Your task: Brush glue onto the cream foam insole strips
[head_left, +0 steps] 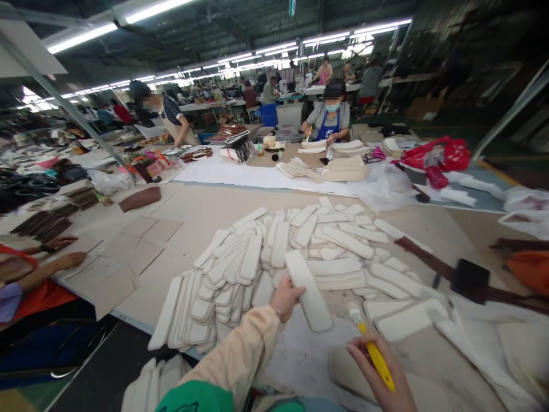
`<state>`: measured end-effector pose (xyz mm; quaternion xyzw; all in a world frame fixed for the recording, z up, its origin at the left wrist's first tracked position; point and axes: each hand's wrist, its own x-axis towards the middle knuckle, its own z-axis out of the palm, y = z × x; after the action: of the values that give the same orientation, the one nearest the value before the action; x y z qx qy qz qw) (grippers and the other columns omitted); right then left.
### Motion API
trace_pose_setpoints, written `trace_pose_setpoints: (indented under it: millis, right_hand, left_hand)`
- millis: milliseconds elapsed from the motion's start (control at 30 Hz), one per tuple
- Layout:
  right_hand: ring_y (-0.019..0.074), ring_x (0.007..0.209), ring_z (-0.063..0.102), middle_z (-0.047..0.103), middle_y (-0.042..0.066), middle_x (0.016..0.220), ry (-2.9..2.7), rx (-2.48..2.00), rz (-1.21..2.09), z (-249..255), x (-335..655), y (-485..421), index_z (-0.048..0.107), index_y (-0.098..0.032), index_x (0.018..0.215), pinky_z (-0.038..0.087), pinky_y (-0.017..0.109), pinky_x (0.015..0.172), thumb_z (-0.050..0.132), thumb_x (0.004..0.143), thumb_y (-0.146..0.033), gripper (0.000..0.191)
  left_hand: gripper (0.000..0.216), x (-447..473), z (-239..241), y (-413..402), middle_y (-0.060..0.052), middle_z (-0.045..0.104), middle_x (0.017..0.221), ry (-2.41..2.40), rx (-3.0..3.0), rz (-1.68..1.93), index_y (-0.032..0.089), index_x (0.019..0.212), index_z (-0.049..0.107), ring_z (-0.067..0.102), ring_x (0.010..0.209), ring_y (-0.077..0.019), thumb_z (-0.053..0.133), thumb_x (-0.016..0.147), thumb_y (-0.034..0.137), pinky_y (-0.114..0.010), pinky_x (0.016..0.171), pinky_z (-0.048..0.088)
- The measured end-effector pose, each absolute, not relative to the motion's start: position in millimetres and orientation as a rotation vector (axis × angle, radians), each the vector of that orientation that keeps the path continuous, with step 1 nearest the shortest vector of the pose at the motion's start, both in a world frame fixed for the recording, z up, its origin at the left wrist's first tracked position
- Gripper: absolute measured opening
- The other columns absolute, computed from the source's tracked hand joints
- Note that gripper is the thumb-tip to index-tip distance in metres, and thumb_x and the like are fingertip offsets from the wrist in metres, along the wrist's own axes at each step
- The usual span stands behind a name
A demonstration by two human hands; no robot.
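Note:
My left hand grips the edge of a long, pale, round-cornered padded piece, tilted above the work table. In my right hand is a brush with a yellow handle; its pale bristles point up and away from me. The fingers close around the handle, to the right of the pale piece. Below the brush lies a larger pale rounded piece, partly hidden by my right hand. A big heap of similar pale pieces spreads beyond and left of my left hand.
Brown strap-like material with a black square lies at the right. Flat beige sheets cover the left, near a co-worker's hands. Across the table another person works beside stacked pale pieces. A red plastic bag sits far right.

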<state>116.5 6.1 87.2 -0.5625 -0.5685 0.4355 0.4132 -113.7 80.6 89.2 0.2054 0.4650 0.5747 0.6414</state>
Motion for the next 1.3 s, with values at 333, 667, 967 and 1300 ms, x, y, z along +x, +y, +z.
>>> trace_pose_setpoints:
  millis: [333, 667, 967, 1300]
  right_hand:
    - [0.0213, 0.070, 0.061, 0.064, 0.003, 0.074, -1.322, -1.689, 0.813, 70, 205, -17, 0.059, -0.024, 0.088, 0.049, 0.034, 0.068, 0.061, 0.082, -0.046, 0.023]
    - [0.0124, 0.046, 0.042, 0.047, -0.005, 0.052, -0.610, -1.608, 0.907, 56, 259, -57, 0.059, -0.024, 0.093, 0.035, 0.026, 0.045, 0.055, 0.085, -0.052, 0.030]
    - [0.0122, 0.045, 0.034, 0.037, -0.005, 0.048, -0.571, -1.579, 0.993, 35, 273, -69, 0.063, -0.022, 0.075, 0.028, 0.028, 0.046, 0.051, 0.084, -0.058, 0.040]
    - [0.0127, 0.054, 0.049, 0.051, -0.005, 0.058, -1.085, -1.761, 1.220, 37, 229, -59, 0.061, -0.021, 0.085, 0.039, 0.025, 0.052, 0.057, 0.080, -0.051, 0.031]
  left_hand:
    - [0.041, -215, 75, 224, -0.002, 0.067, 0.076, 1.740, 1.003, 1.073, 0.016, 0.103, 0.059, 0.061, 0.070, -0.0163, 0.066, 0.064, 0.006, -0.029, 0.070, 0.050]
    - [0.045, -165, 15, 181, -0.016, 0.056, 0.119, 1.702, 1.887, 0.773, 0.012, 0.112, 0.059, 0.048, 0.119, -0.0303, 0.068, 0.074, 0.034, -0.050, 0.107, 0.035]
    - [0.090, -42, -36, 7, -0.019, 0.046, 0.133, 1.164, 2.113, 0.430, 0.018, 0.137, 0.042, 0.046, 0.124, -0.0352, 0.076, 0.063, 0.056, -0.056, 0.103, 0.041]
    - [0.090, -24, -43, -11, -0.018, 0.045, 0.134, 1.255, 2.063, 0.368, 0.018, 0.136, 0.041, 0.045, 0.124, -0.0351, 0.079, 0.060, 0.048, -0.057, 0.104, 0.038]
